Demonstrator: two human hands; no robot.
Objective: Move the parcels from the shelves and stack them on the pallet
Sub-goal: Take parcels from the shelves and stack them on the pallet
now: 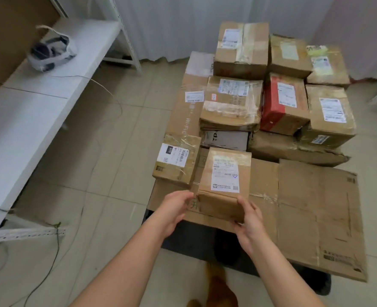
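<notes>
A person's left hand (176, 208) and right hand (248, 224) clasp the near corners of a small brown parcel (224, 182) with a white label, at about 6 o'clock of the stack on the flattened cardboard (316, 209) covering the dark pallet (196, 240); whether the parcel rests there is unclear. A labelled box (177, 159) sits just beside it at 10 o'clock. White shelves (39, 96) stand at 9 o'clock.

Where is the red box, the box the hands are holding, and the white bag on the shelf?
red box (271, 105): head view, on its red side.
held box (224, 171): head view, on its white label.
white bag (51, 53): head view, on its middle, atop the white shelf (28, 96).
</notes>
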